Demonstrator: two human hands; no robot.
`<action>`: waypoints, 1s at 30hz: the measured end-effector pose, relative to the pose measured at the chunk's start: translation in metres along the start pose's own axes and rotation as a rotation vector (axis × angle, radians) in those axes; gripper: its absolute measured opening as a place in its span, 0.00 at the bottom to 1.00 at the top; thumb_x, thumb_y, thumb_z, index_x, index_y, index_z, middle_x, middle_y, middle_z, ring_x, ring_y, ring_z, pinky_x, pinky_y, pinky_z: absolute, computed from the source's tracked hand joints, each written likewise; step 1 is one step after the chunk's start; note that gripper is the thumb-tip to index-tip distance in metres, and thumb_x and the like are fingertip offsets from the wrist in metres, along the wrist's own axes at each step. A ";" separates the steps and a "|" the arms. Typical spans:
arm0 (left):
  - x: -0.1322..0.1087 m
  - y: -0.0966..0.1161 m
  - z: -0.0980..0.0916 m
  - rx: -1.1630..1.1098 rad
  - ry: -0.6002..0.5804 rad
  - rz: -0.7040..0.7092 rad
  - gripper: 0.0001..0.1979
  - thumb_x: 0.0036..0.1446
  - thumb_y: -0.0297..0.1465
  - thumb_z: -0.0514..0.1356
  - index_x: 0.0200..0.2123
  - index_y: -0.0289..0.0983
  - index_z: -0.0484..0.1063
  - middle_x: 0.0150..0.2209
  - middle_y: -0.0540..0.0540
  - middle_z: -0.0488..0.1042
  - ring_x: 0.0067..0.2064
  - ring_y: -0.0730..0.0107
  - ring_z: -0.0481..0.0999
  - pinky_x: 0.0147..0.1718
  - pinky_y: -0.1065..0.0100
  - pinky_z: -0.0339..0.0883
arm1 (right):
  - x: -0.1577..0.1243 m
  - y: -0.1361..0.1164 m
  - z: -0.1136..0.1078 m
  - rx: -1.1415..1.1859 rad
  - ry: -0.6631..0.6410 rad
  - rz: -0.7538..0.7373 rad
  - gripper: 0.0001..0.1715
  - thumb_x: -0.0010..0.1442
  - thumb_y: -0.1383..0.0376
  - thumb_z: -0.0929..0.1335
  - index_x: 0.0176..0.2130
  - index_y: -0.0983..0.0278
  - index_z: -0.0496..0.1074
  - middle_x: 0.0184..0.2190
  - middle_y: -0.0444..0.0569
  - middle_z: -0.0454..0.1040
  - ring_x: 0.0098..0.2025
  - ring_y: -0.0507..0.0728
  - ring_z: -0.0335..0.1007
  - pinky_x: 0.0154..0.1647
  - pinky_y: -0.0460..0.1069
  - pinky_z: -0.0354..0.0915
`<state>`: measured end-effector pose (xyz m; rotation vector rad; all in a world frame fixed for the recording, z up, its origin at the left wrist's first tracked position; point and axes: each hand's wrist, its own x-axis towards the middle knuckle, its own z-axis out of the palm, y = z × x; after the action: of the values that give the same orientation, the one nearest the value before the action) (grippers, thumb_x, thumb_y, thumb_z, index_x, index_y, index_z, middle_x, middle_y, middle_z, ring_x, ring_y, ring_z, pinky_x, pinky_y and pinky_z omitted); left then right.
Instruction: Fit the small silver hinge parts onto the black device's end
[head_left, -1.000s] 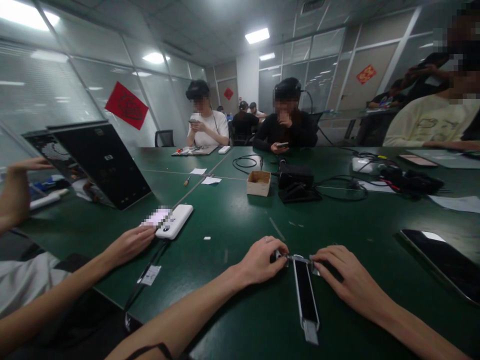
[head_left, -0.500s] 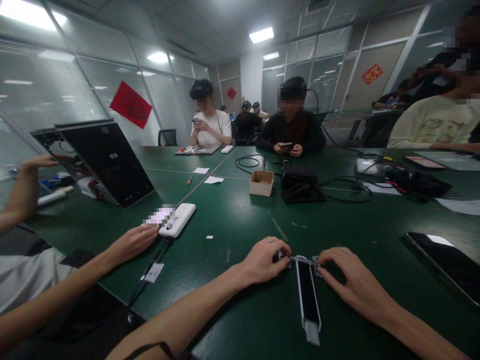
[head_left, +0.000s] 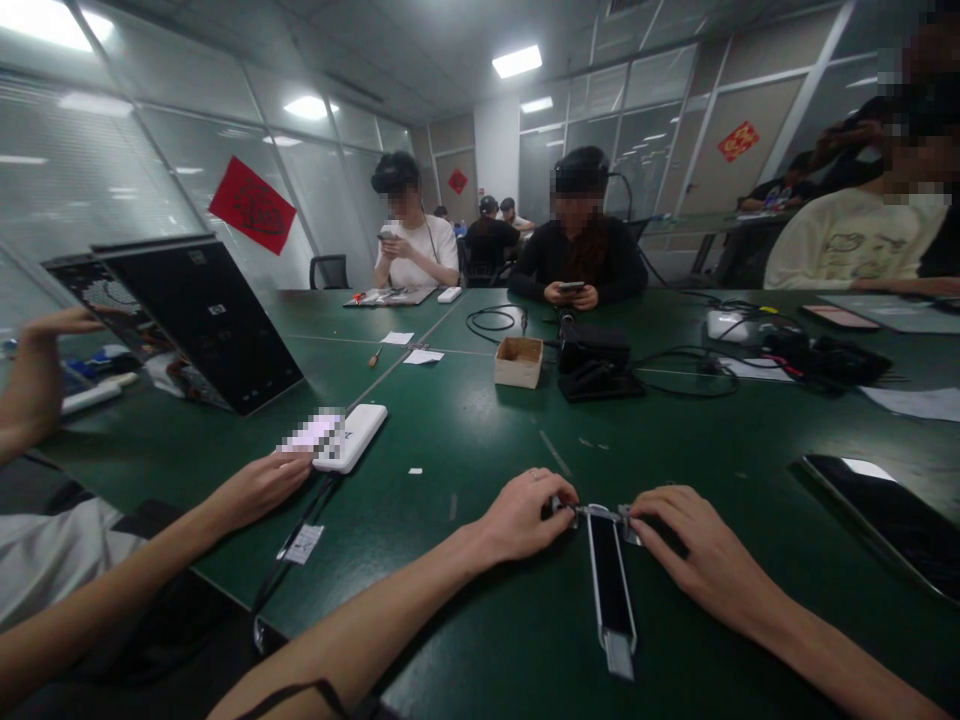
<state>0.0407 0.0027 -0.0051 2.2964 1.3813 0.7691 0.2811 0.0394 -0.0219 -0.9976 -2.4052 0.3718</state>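
A narrow black holder-like piece with a silver rim [head_left: 611, 570] lies flat on the green table, a grey tab [head_left: 620, 655] sticking out of its near end. Small grey metal parts extend sideways from its far end. My left hand [head_left: 527, 515] is closed, thumb and fingers pinching the part on the left, which they mostly hide. From the other side, my right hand [head_left: 701, 545] pinches the grey metal part on the right [head_left: 630, 525] between thumb and forefinger. What kind of device this is, I cannot tell.
A large phone [head_left: 889, 520] lies to the right. Further off stand a small cardboard box [head_left: 518, 362] and a black device [head_left: 596, 360] with cables. At left, another person's hand [head_left: 262, 480] touches a white power bank [head_left: 358, 440], near an upright black HP computer case [head_left: 214, 320].
The camera view has shifted slightly, so everything sits a little further left and up. Both my hands keep their pinch on the grey end parts, with hardly any other movement.
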 end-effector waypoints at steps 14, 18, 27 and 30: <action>0.000 0.003 -0.002 0.009 -0.019 -0.016 0.05 0.55 0.26 0.59 0.37 0.36 0.71 0.33 0.49 0.72 0.35 0.70 0.70 0.37 0.69 0.64 | -0.001 -0.001 0.000 0.035 0.022 -0.032 0.09 0.58 0.61 0.63 0.37 0.61 0.71 0.37 0.52 0.74 0.41 0.60 0.69 0.44 0.59 0.67; 0.000 0.003 -0.003 0.012 -0.036 -0.033 0.05 0.55 0.26 0.59 0.37 0.37 0.71 0.34 0.49 0.72 0.36 0.70 0.70 0.37 0.69 0.64 | -0.001 -0.001 -0.002 0.052 -0.001 -0.049 0.10 0.59 0.60 0.63 0.37 0.61 0.71 0.37 0.52 0.74 0.41 0.60 0.70 0.41 0.57 0.69; 0.000 0.002 -0.003 0.009 -0.021 -0.011 0.05 0.56 0.27 0.59 0.37 0.36 0.71 0.34 0.49 0.72 0.36 0.70 0.70 0.37 0.69 0.64 | -0.002 0.000 -0.002 0.087 0.028 -0.082 0.11 0.60 0.59 0.63 0.38 0.61 0.72 0.37 0.52 0.74 0.41 0.60 0.70 0.41 0.57 0.69; 0.000 0.002 -0.002 0.009 -0.018 -0.014 0.05 0.56 0.27 0.59 0.37 0.36 0.71 0.34 0.49 0.72 0.36 0.70 0.70 0.37 0.69 0.64 | -0.001 0.000 -0.002 0.080 0.041 -0.097 0.10 0.60 0.60 0.63 0.38 0.61 0.72 0.36 0.51 0.75 0.40 0.59 0.70 0.42 0.57 0.69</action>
<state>0.0406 0.0016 -0.0020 2.2923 1.3944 0.7376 0.2825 0.0384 -0.0210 -0.8418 -2.3723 0.4054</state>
